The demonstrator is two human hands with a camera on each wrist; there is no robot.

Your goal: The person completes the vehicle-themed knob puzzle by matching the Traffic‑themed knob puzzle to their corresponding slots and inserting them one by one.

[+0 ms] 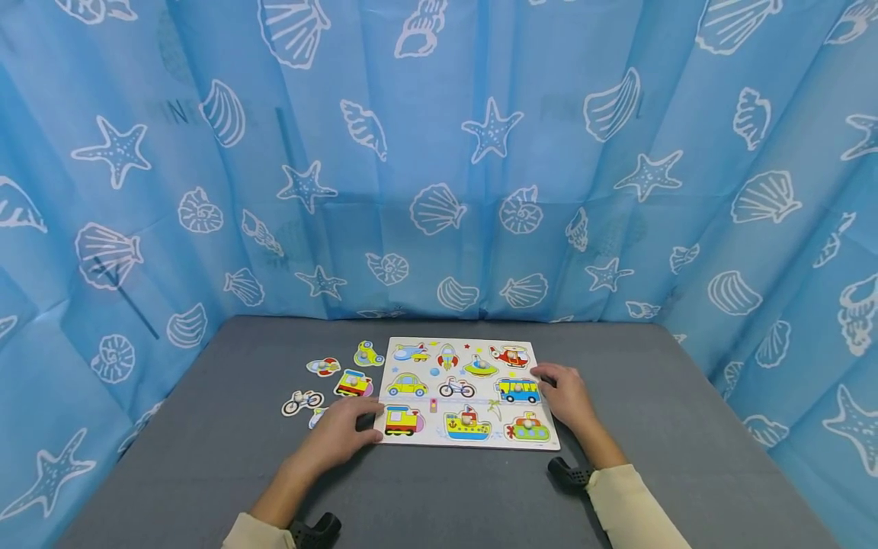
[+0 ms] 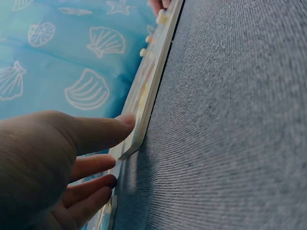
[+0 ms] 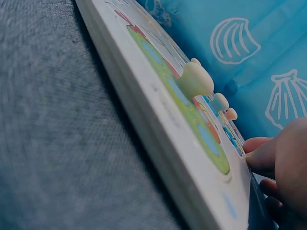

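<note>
A wooden puzzle board (image 1: 425, 438) printed with vehicles lies flat on the table. Knobbed pieces sit in it, among them a ship (image 1: 468, 425), a submarine (image 1: 528, 428), a bus (image 1: 519, 390) and a helicopter (image 1: 513, 355). At its left edge, my left hand (image 1: 336, 435) touches the near corner; the thumb rests over the corner while relaxed fingers lie alongside. My right hand (image 1: 568, 396) pinches the right edge beside the bus with thumb and index finger, the other fingers curling below. Loose pieces lie left of the board: a train (image 1: 353, 383), a bicycle (image 1: 302, 402), a rocket (image 1: 323, 367) and a car (image 1: 368, 353).
Another loose piece (image 1: 316, 417) is partly hidden behind the left hand. The grey table (image 1: 439, 496) ends at a blue curtain (image 1: 439, 160) with shell and starfish prints. Black straps with camera mounts sit on both wrists.
</note>
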